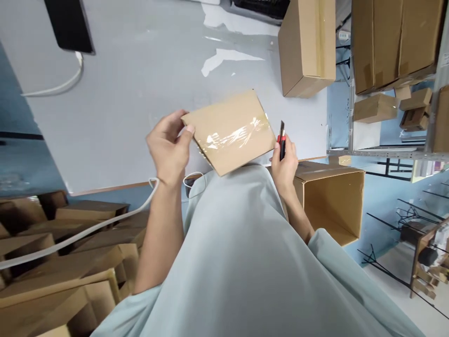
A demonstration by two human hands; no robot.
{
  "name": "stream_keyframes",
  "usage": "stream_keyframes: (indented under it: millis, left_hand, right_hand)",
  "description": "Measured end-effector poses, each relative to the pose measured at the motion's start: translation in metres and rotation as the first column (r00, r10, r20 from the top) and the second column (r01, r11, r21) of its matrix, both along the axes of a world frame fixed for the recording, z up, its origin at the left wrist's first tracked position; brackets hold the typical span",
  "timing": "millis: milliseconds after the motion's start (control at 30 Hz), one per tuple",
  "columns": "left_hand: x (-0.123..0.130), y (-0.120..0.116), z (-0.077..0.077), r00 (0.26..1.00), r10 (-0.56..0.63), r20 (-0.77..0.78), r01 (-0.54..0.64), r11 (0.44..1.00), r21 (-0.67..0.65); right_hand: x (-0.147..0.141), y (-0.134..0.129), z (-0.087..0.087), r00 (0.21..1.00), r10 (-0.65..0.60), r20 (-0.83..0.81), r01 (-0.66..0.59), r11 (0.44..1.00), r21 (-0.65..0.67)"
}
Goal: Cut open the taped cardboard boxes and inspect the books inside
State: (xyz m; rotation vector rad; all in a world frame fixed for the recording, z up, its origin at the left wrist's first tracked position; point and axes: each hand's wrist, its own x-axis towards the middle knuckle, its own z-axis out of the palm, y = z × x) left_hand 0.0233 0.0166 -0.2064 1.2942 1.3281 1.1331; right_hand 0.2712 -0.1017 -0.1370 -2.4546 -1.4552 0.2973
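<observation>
A flat brown cardboard piece (pixel 233 131) with shiny clear tape across it is tilted over the table's near edge, in front of my body. My left hand (pixel 170 145) grips its left corner between thumb and fingers. On the other side, my right hand (pixel 285 164) is closed around a red and black box cutter (pixel 282 142), whose dark blade points up and away from me. The right fingers are close to the cardboard's right corner; whether they touch it cannot be made out.
The grey table (pixel 115 126) bears a black phone (pixel 70 23) with a white cable and a taped carton (pixel 308 51). An open carton (pixel 329 201) stands beside me at right. Many cartons (pixel 70 276) lie at lower left; shelves hold more at right.
</observation>
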Motion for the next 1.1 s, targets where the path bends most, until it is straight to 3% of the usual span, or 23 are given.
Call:
stream_keyframes:
  millis: [167, 233, 300, 367, 467, 567, 867, 1100]
  left_hand:
    - [-0.018, -0.001, 0.006, 0.953, 0.147, -0.264, -0.142, 0.989, 0.039]
    - [-0.016, -0.003, 0.014, 0.91, 0.203, -0.362, -0.162, 0.977, 0.14]
    - [-0.002, -0.007, 0.025, 0.875, 0.22, -0.43, -0.101, 0.954, 0.283]
    - [0.024, -0.009, 0.035, 0.874, 0.143, -0.465, 0.034, 0.936, 0.352]
    - [0.066, -0.012, 0.042, 0.859, -0.081, -0.505, 0.25, 0.928, 0.276]
    - [0.09, -0.014, 0.039, 0.819, -0.211, -0.534, 0.362, 0.912, 0.195]
    - [0.088, -0.012, 0.033, 0.846, -0.265, -0.462, 0.364, 0.921, 0.138]
    - [0.088, -0.012, 0.029, 0.879, -0.297, -0.374, 0.371, 0.917, 0.144]
  right_hand:
    - [-0.019, 0.001, -0.007, 0.98, 0.081, -0.18, -0.081, 0.997, 0.006]
    - [-0.019, 0.004, -0.007, 0.966, 0.119, -0.228, -0.121, 0.993, 0.002]
    - [-0.016, 0.007, -0.006, 0.957, 0.141, -0.253, -0.148, 0.989, -0.009]
    - [-0.012, 0.01, -0.003, 0.95, 0.162, -0.266, -0.178, 0.983, -0.035]
    - [-0.003, 0.012, 0.004, 0.936, 0.211, -0.281, -0.239, 0.969, -0.068]
    - [0.006, 0.015, 0.013, 0.932, 0.246, -0.265, -0.278, 0.956, -0.091]
    - [0.004, 0.05, 0.045, 0.922, 0.357, -0.148, -0.384, 0.886, -0.261]
    - [0.0, 0.063, 0.041, 0.927, 0.368, -0.069, -0.372, 0.879, -0.298]
